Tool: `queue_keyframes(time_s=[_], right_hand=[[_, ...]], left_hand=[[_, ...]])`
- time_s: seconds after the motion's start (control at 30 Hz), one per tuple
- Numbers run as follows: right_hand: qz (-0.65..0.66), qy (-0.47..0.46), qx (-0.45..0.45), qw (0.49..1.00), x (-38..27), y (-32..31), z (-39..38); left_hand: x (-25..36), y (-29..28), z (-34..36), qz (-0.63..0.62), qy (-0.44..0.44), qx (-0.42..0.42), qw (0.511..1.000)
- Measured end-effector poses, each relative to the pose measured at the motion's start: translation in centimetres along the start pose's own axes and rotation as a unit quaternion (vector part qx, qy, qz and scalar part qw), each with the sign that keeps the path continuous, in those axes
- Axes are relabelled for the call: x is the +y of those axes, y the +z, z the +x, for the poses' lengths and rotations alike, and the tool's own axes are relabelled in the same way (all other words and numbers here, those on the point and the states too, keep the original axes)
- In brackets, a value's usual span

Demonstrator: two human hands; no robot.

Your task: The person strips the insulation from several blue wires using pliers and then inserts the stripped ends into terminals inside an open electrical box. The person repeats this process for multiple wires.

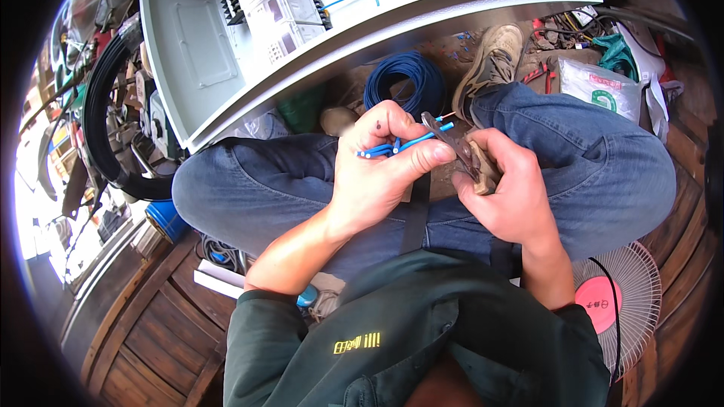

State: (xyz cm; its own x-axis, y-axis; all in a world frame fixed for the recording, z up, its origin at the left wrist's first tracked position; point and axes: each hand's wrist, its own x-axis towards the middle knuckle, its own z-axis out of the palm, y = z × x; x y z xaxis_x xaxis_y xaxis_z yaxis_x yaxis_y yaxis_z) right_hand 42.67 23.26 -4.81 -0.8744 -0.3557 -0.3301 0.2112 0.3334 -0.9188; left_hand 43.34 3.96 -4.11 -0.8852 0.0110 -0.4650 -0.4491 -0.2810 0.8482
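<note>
My left hand (375, 181) is closed on a few short blue wires (417, 141), pinched between thumb and fingers, with pale tips showing at the left end. In my right hand (514, 194) is a pair of dark, worn pliers (462, 152) with tan handles. The jaws lie across the wires just beyond my left fingertips, and a thin reddish bare end shows past them. Whether the jaws bite into a wire is too small to tell. Both hands are held above my lap, between my bent knees.
An open light-grey metal electrical box (207, 60) with clear-covered modules (283, 11) stands ahead. Below its edge lies a blue wire coil (405, 81), with my shoe (494, 56) to its right. A black cable coil (94, 117) is at left; a fan (633, 316) stands at lower right.
</note>
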Motion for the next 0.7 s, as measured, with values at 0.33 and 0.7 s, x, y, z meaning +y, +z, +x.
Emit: queue_keyframes(time_s=[0.33, 0.7], right_hand=[[0.079, 0.102, -0.029, 0.991, -0.2, 1.2, -0.1], [0.055, 0.032, 0.120, 0.991, 0.4, 2.0, 0.3]], left_hand=[[1.0, -0.2, 0.3, 0.001, -0.016, -0.002, 1.000], [1.0, 0.3, 0.8, 0.071, 0.016, -0.019, 0.997]])
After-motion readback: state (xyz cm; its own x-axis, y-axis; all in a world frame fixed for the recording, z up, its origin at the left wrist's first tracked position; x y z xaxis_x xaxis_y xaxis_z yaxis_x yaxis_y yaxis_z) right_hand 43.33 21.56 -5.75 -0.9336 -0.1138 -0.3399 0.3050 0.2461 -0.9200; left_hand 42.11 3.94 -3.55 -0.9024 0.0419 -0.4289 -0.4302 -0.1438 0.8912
